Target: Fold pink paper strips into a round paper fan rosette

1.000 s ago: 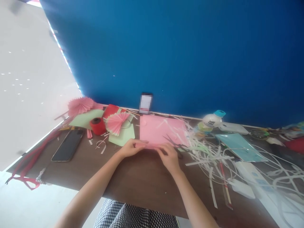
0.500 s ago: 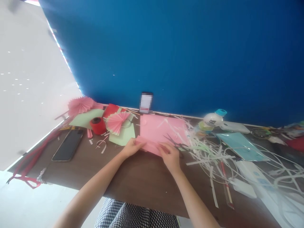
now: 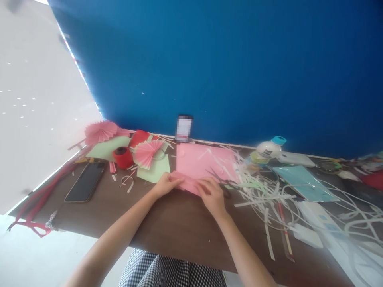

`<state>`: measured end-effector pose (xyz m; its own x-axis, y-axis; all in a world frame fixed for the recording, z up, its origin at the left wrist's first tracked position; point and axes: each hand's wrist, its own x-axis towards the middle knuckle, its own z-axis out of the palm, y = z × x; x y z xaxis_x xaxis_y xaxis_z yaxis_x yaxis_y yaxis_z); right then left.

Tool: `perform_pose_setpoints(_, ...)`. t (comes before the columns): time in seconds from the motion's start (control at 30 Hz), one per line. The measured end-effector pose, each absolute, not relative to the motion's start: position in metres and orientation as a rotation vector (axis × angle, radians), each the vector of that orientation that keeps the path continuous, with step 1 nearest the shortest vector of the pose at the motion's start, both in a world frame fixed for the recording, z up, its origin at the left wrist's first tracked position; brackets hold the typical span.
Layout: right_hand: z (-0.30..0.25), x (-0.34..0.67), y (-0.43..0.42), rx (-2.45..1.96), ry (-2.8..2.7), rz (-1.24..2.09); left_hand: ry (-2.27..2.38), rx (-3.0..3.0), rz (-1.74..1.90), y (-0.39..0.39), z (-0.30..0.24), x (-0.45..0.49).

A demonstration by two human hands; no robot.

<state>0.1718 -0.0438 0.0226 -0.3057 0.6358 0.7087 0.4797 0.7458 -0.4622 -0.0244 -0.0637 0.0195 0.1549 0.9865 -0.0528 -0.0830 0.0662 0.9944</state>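
Observation:
A small sheet of pink paper (image 3: 189,184) is held between both hands, with a fold or overlapping edge along its far side. My left hand (image 3: 165,184) pinches its left end. At the right end, the thumb and fingers of my right hand (image 3: 212,194) are closed on the paper. Behind it lies a larger pink sheet (image 3: 197,157) with white paper scraps on it. Dark scissors (image 3: 220,178) rest on that sheet's right part, their handles partly hidden by my right hand. Left of my hands, a pleated pink paper fan (image 3: 148,153) sits on a pale green sheet (image 3: 155,169).
A red spool (image 3: 123,158) and a black phone (image 3: 85,183) lie to the left. Another phone (image 3: 183,128) leans on the blue wall. Right are white paper strips (image 3: 254,185), a glue bottle (image 3: 268,149), a teal packet (image 3: 305,183), a power strip (image 3: 321,219) and cables.
My right hand has shifted slightly left along the pink paper. My left hand stays nearly in place, and the surrounding things have not moved.

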Motion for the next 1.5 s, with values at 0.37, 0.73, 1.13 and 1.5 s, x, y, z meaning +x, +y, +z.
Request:
perform_pose_setpoints(0.37,0.021,0.173,-0.044,-0.807,-1.979,0.237,1.170,1.283,1.080,-0.065,0.022,-0.026)
perform_pose_setpoints(0.73,0.019,0.171,-0.043,-0.838,-1.983,0.193,1.300,1.316,1.145,-0.064,0.021,-0.027)
perform_pose_setpoints(1.13,0.023,0.175,-0.041,-0.979,-1.962,0.180,1.186,1.179,1.139,-0.062,0.021,-0.027)
perform_pose_setpoints(1.5,0.029,0.178,-0.039,-0.984,-1.853,0.233,1.054,1.288,1.092,-0.065,0.024,-0.029)
